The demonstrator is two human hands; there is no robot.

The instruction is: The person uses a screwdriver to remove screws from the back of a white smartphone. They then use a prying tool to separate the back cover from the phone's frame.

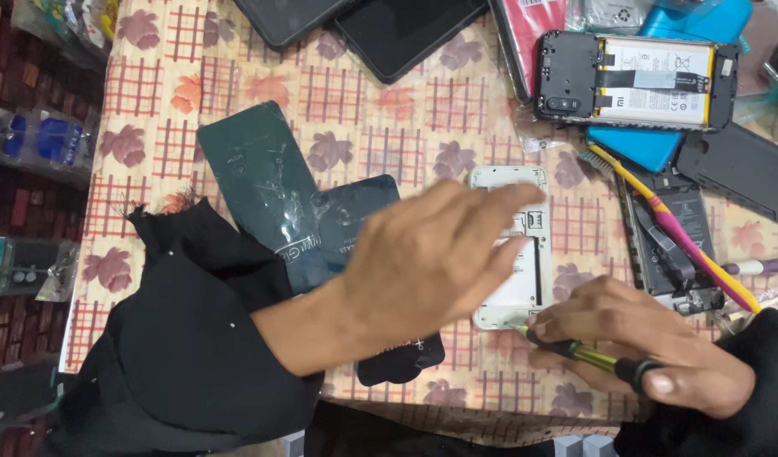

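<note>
hands (524, 296) w/ screwdriver (579, 354) over floral tablecloth (338, 110).

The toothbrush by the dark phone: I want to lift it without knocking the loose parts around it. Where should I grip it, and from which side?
Probably best to pinch the toothbrush at mid-handle, coming from above. It lies flat and slanted across the dark phone, so its middle sits raised and free. Its bristle end lies near the blue cover, and its lower end runs close to the right hand.
</note>
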